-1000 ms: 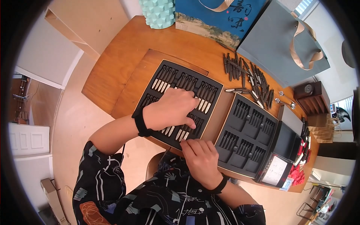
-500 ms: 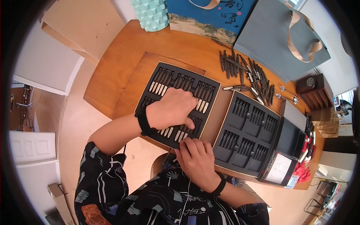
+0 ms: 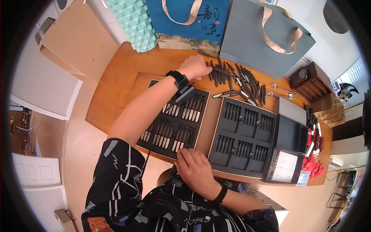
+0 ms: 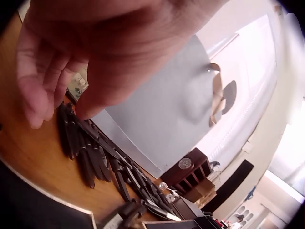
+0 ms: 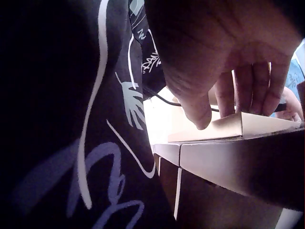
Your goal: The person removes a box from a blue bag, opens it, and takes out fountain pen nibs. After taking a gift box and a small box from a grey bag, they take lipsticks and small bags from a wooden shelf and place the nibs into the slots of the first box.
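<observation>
In the head view my left hand (image 3: 196, 67) reaches to the near edge of a pile of small dark knife-like pieces with silver ends (image 3: 253, 86). The left wrist view has the thumb and fingers (image 4: 35, 112) apart, the thumb tip right at one piece. My right hand (image 3: 195, 170) rests at the near right corner of a black slotted tray (image 3: 159, 151). There the thumb (image 5: 202, 117) hangs outside the pale tray wall (image 5: 209, 133), the fingers beyond it. Rows of the same pieces lie in this tray, partly hidden by my left forearm.
Another black tray (image 3: 226, 125), holding dark pieces in its slots, lies to the right. Beyond it are an open black box (image 3: 290, 133) and red items (image 3: 313, 166). A blue bag (image 3: 185, 34), a grey bag (image 3: 255, 46) and a mint roller (image 3: 133, 25) stand behind the pile.
My left hand has moved from over the left tray forward to the pile. The head view has shifted, and my right hand has stayed at the tray's near corner.
</observation>
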A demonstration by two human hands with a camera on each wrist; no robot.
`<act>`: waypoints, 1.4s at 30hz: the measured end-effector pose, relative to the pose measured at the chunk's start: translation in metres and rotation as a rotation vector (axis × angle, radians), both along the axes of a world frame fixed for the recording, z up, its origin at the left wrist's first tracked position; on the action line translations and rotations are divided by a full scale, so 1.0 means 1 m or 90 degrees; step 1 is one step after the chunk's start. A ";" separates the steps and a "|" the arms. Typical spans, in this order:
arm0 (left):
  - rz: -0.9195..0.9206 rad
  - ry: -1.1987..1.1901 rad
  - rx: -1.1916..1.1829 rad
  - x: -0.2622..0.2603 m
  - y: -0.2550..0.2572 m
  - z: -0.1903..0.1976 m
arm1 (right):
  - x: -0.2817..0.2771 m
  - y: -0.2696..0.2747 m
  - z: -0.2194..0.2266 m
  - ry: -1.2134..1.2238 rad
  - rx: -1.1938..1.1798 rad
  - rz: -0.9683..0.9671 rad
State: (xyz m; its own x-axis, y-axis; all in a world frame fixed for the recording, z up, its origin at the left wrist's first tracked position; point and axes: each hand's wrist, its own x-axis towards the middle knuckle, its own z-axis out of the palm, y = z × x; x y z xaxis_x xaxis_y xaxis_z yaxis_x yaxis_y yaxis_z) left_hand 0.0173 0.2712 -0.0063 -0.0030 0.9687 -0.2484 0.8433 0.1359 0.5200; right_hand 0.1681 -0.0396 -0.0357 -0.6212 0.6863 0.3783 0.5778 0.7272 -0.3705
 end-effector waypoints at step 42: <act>-0.281 0.028 0.008 -0.047 -0.206 0.006 | 0.013 0.024 0.004 0.036 0.038 0.028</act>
State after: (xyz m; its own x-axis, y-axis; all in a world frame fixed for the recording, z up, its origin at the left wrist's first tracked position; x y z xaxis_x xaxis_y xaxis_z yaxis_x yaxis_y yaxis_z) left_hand -0.0294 0.0654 -0.0001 0.4015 0.8824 -0.2452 0.8407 -0.2489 0.4810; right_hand 0.1813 -0.0156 -0.0314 -0.6268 0.6339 0.4532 0.5242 0.7733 -0.3566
